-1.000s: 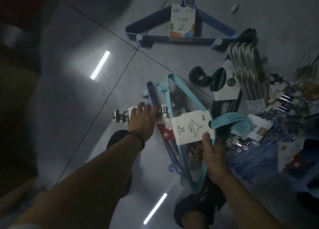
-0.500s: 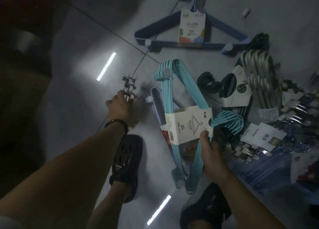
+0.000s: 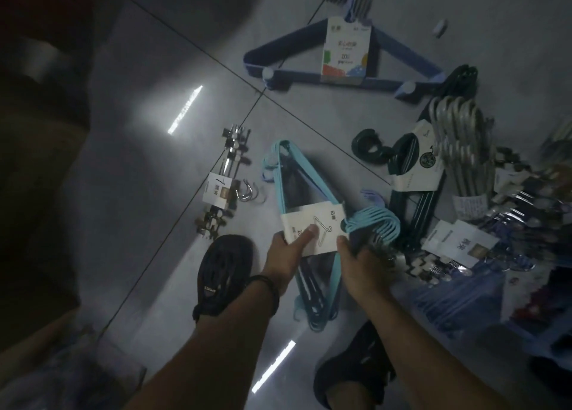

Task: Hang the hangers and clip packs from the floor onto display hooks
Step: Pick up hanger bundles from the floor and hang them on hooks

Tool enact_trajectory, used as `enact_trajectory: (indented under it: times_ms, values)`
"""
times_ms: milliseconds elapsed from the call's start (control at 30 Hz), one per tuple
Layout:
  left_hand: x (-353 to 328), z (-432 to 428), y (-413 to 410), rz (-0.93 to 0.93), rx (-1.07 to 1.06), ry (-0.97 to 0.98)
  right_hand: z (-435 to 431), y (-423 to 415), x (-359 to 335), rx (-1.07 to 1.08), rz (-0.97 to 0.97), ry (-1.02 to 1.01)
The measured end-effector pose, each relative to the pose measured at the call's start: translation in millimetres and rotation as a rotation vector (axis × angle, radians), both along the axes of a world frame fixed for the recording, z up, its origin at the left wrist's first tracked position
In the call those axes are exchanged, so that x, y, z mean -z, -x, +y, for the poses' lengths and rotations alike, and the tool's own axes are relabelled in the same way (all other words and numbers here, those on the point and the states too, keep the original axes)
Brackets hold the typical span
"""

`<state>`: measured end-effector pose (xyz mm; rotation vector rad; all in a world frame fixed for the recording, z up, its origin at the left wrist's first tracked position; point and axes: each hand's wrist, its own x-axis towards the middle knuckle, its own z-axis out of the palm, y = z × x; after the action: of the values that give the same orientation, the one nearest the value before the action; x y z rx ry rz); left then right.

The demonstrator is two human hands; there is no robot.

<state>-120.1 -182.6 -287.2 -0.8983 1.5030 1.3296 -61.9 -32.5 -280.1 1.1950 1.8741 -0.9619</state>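
A bundle of light-blue hangers (image 3: 301,177) with a white paper sleeve (image 3: 315,227) is lifted above the grey floor. My left hand (image 3: 284,255) grips the sleeve's lower left edge, thumb on its face. My right hand (image 3: 360,261) holds the bundle at the sleeve's right side, just below the curled hooks (image 3: 374,227). A chrome clip pack (image 3: 221,187) with a white label lies on the floor to the left, free of both hands.
A dark-blue hanger bundle (image 3: 343,57) lies farther off. At right sit a dark-green hanger pack (image 3: 414,168), silver hangers (image 3: 461,143) and a heap of clip packs (image 3: 458,245). My two dark shoes (image 3: 224,270) stand below. Dark shelving is at left.
My left hand carried the chrome clip pack leftward, set it on the floor, let go, then came back and gripped the blue bundle's sleeve. My right hand kept holding the bundle.
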Motion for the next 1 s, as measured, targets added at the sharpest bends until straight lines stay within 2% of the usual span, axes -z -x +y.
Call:
enact_trajectory:
  times_ms: [100, 200, 267, 333, 467, 533, 600, 700, 767, 900, 1000]
  values:
    - [13, 4, 4, -0.008, -0.138, -0.110, 7, 18, 5, 0.148, 0.111, 0.145]
    - [19, 6, 9, -0.058, -0.248, -0.192, 5, 33, 18, 0.341, 0.106, 0.296]
    - [20, 7, 11, -0.050, -0.232, -0.181, -3, 35, 22, 0.446, 0.114, 0.341]
    - [10, 5, 12, -0.015, -0.226, -0.170, -8, 30, 13, 0.464, 0.166, 0.315]
    - [-53, 0, 21, 0.104, -0.111, -0.272, -6, 19, -51, 0.426, 0.246, 0.302]
    - [-100, -1, 26, 0.159, -0.055, -0.316, -3, 21, -104, 0.370, 0.251, 0.305]
    - [-153, -1, 29, 0.191, -0.005, -0.347, 8, 25, -170, 0.210, 0.272, 0.279]
    - [-243, 4, 37, 0.213, 0.075, -0.394, 42, 33, -285, -0.162, 0.099, 0.236]
    - [-306, 15, 44, 0.230, 0.115, -0.397, 70, 40, -370, -0.312, 0.045, 0.173]
    - [-450, 58, 65, 0.310, 0.226, -0.382, 116, 69, -556, -0.172, 0.390, -0.203]
    - [-567, 106, 72, 0.405, 0.334, -0.457, 152, 71, -677, -0.268, 0.485, -0.263]
